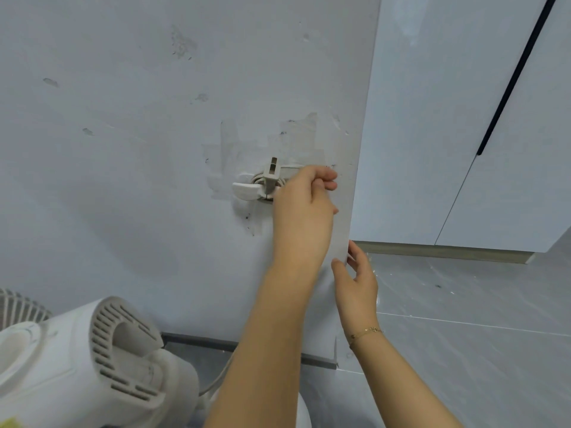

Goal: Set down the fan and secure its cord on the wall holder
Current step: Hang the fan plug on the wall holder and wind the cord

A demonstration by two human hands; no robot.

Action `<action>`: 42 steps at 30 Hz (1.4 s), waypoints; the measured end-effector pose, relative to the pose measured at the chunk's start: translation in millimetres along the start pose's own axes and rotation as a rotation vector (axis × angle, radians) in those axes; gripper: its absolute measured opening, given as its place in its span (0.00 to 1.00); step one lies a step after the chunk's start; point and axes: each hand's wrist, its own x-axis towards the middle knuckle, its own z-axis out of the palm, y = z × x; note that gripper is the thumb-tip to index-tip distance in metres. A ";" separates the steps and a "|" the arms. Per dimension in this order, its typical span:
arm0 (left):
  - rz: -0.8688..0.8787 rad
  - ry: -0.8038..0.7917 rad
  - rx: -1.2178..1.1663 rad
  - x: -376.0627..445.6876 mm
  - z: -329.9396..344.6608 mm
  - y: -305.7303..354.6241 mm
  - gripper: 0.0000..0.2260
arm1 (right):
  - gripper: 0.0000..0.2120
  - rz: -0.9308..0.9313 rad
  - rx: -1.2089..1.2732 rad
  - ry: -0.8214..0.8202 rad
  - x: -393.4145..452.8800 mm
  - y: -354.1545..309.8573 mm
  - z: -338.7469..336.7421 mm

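Fan (92, 359), white with a slotted motor housing, sits low at the left foot of the wall (123, 149), apparently already set down so both hands are free for the cord. Its cord (216, 381) leaves the base and passes behind the left forearm; the upper run is hidden, though pale loops show wound at the wall holder (262, 183), a small plastic bracket with an upright tab and a side arm stuck on a scuffed, patched area of the wall near the corner.

The left hand (304, 211) reaches up to the holder's right side, its grip clenched, fingers curled in toward the bracket, probably pinching the cord to draw the last turn tight, though what lies between the fingers cannot be made out. The right hand (355, 279), a thin bracelet (366, 332) at the wrist, rests with fingers relaxed and released against the wall's outer edge, likely for balance while leaning in.

Judging by the loops already on the bracket, the task looks near its end. Grey floor tiles (463, 335) and a white cabinet front (463, 118) lie beyond the corner.
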 end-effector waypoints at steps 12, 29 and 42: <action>-0.324 -0.208 -0.454 -4.4 -12.9 -19.3 0.15 | 0.22 0.013 -0.027 -0.033 -3.3 -2.2 -4.6; -0.584 -0.178 -0.867 -2.6 -19.5 -49.6 0.08 | 0.25 -0.014 -0.084 -0.032 -5.1 1.4 -0.9; -0.317 -0.024 -0.280 12.4 -11.8 -53.0 0.11 | 0.26 -0.035 -0.124 -0.012 -4.9 4.6 5.4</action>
